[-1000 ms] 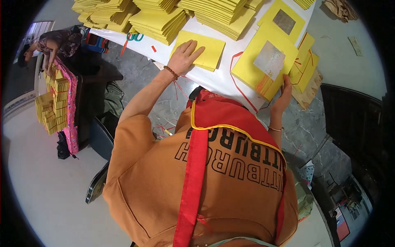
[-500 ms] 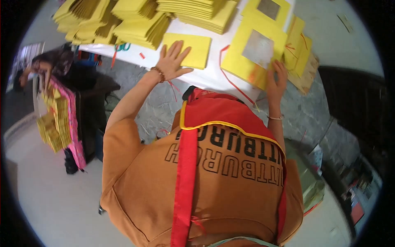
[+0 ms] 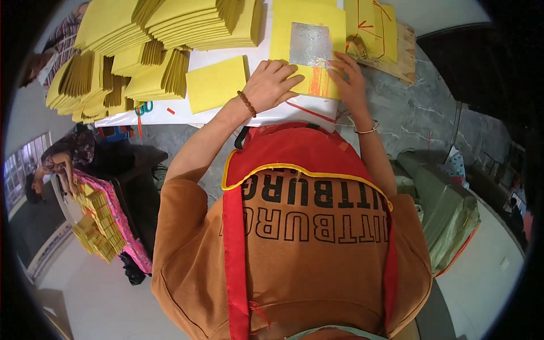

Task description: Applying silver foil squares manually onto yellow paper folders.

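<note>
A stack of yellow paper sheets, the top sheet (image 3: 280, 39) bearing a silver square (image 3: 310, 44) and an orange smear, lies on the white-covered table before me. My left hand (image 3: 271, 85), with a beaded bracelet at its wrist, rests palm down over the near left edge of that sheet, fingers apart. My right hand (image 3: 350, 85) has its bent fingers closed on the sheet's right edge beside the silver square. Left of my left hand lies a folded yellow paper pad (image 3: 216, 84), untouched.
Piles of folded yellow paper (image 3: 195, 25) fill the table's left side. Green-handled scissors (image 3: 145, 107) lie at its near edge. Tied yellow bundles (image 3: 371, 28) rest on a board at the right. Another person (image 3: 65, 156) works at a pink-covered table on the left.
My left hand has left the yellow pad and moved right onto the sheet with the silver square. My right hand stays at its right edge. The view has shifted.
</note>
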`<state>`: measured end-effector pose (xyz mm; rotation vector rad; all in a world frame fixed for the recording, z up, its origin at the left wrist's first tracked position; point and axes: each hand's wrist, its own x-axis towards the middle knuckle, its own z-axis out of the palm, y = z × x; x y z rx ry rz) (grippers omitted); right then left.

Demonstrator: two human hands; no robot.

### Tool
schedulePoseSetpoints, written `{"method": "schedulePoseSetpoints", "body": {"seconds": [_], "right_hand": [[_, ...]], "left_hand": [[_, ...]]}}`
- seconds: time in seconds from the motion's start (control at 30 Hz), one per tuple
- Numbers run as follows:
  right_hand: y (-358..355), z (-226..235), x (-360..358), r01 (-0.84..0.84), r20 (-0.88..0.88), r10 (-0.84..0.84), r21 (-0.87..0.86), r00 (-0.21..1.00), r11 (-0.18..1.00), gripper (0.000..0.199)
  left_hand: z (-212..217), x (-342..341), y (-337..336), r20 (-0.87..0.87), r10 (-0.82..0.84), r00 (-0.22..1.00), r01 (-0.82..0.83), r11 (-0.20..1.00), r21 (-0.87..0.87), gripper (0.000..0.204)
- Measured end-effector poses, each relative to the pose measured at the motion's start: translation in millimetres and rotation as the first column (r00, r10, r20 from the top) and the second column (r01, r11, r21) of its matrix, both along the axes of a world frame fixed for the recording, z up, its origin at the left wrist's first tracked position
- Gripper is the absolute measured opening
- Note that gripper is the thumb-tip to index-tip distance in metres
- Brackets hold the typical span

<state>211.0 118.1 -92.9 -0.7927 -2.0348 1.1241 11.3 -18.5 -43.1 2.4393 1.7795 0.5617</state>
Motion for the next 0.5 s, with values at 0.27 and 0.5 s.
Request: {"method": "schedulePoseSetpoints", "body": {"seconds": [0.27,0.5], "right_hand": [[0,-5,1,0.021,-0.045,-0.029,-0.174,0.999,0.985,0.018],[1,-6,0,-0.029,-0.074,0.012,-0.224,0.997,0.974,0.020]], "left_hand": [[12,-4,15,0.156,-0.077,0.985,0.080,0.997,-0.017,0.023],[13,-4,22,0.260,-0.012,0.966,0.044,0.992,-0.119,0.015]]}}
